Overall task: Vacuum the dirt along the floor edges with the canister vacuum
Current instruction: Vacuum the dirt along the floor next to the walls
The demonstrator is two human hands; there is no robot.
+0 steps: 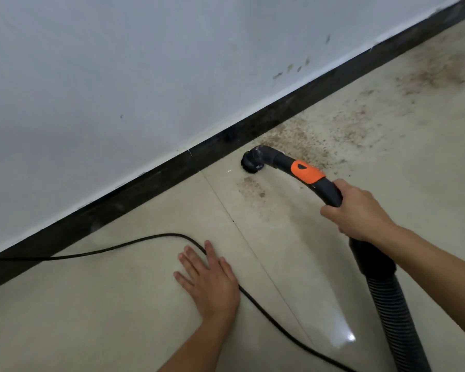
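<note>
head camera: a person's right hand [357, 210] gripped the black curved handle [330, 193] of the canister vacuum's hose, fingers clenched round the tube just behind its orange band [308, 173]. at the handle's far end the round brush nozzle [253, 162] sat bristles-down on the beige tiled floor [105, 318], just beside the black baseboard [145, 181] that ran along the foot of the white wall [118, 76]. brown, gritty dirt [293, 136] lay scattered along the floor edge on the right side of the nozzle and spread out across the tile, with a smaller patch [253, 186] just on the near side of the brush and a further one [435, 73] well up the baseboard line. the ribbed black hose [392, 304] dropped from under the right hand toward the lower right corner. the left hand [210, 277] lay palm down on the floor, fingers released and straight, resting over the thin black power cord [118, 244], which curved in from the left edge and ran on to the bottom edge. a few brownish smudges [290, 68] marked the wall above the baseboard.
</note>
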